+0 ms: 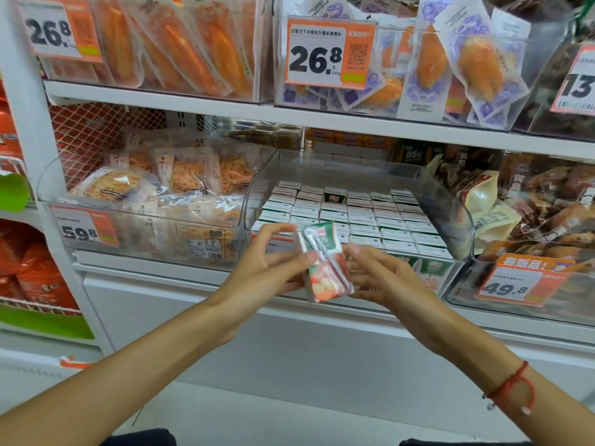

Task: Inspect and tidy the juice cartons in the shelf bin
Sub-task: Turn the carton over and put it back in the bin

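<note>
A small juice carton (pixel 325 268), green on top with fruit print and a wrapped straw on its side, is held tilted in front of the clear shelf bin (pixel 457 220). My left hand (pixel 270 262) pinches its left edge between thumb and fingers. My right hand (pixel 376 272) holds its right side with curled fingers. Inside the bin, several rows of the same cartons (pixel 363 217) stand upright with white tops showing. One carton (pixel 335 194) near the back stands higher, its green face visible.
A clear bin of bagged snacks (pixel 154 201) sits to the left with a 59.8 price tag (pixel 83 228). A bin of brown packets (pixel 547 220) is on the right with a 49.8 tag (pixel 515 284). Hanging packs fill the upper shelf (pixel 193 104).
</note>
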